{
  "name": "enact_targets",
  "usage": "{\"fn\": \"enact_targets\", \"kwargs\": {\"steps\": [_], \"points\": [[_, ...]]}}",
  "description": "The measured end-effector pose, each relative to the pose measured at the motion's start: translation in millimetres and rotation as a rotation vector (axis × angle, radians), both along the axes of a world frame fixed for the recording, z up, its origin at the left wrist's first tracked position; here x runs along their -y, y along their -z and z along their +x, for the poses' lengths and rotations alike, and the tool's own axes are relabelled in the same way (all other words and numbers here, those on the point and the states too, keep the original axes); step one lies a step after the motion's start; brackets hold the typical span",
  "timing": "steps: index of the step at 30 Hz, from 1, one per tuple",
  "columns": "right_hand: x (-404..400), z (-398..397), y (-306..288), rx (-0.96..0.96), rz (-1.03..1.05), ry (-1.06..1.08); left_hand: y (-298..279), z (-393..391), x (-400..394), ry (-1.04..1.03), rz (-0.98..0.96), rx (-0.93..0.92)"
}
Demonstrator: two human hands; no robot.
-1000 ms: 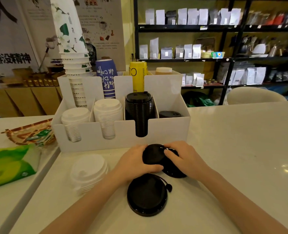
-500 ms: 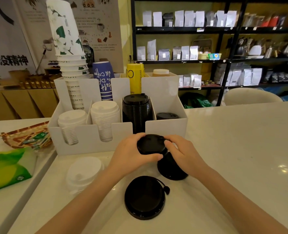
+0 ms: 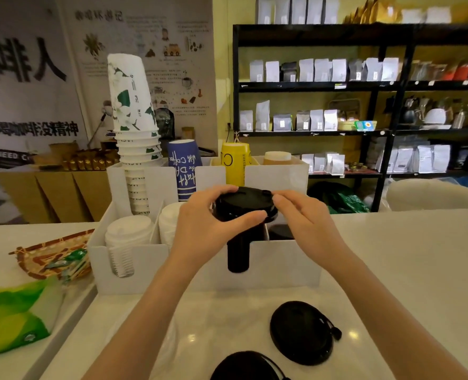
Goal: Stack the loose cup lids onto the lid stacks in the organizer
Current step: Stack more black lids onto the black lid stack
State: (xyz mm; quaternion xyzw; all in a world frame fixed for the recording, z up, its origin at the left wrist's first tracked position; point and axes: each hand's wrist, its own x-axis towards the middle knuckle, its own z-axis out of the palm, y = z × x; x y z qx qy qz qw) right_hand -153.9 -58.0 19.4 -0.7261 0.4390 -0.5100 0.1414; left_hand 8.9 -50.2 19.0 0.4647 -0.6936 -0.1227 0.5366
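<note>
Over the white organizer (image 3: 282, 267), both hands are on one black lid (image 3: 243, 202), right on top of the black lid stack (image 3: 238, 253) in the third front slot. Left hand (image 3: 208, 226) grips its near edge, thumb across the rim; right hand (image 3: 306, 223) pinches the far side with its fingertips. Down on the counter (image 3: 405, 270), two more black lids wait, one (image 3: 301, 331) near the right forearm, another (image 3: 243, 366) at the bottom edge. White lid stacks (image 3: 125, 237) fill the left slots.

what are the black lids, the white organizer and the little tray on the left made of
Black lids: apparently thin moulded plastic, glossy with soft highlights. White organizer: likely matte plastic or acrylic sheet, flat smooth panels. Tray: looks like woven bamboo or rattan, with visible weave.
</note>
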Motion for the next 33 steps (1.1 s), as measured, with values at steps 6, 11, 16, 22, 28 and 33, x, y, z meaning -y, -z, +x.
{"fn": "enact_targets", "kwargs": {"steps": [6, 11, 16, 22, 28, 33], "points": [[38.7, 15.9, -10.0, 0.103, -0.041, -0.035, -2.7, -1.1, 36.3, -0.112, -0.087, -0.036], [68.9, 21.8, 0.9, 0.135, -0.005, -0.029, 8.1, -5.8, 57.2, -0.207, -0.131, 0.042], [86.1, 25.4, 10.6, 0.191, 0.07, -0.049, 20.0, -10.0, 73.3, -0.309, -0.125, 0.093], [95.3, 27.6, 20.3, 0.248, 0.221, -0.168, 27.1, -10.6, 80.7, -0.394, -0.082, 0.187], [96.0, 25.5, 23.7, 0.214, 0.205, -0.146, 27.2, -9.8, 79.2, -0.411, -0.013, 0.249], [93.8, 21.3, 24.6, 0.177, 0.199, -0.092, 25.4, -7.7, 79.1, -0.349, 0.056, 0.286]]}}
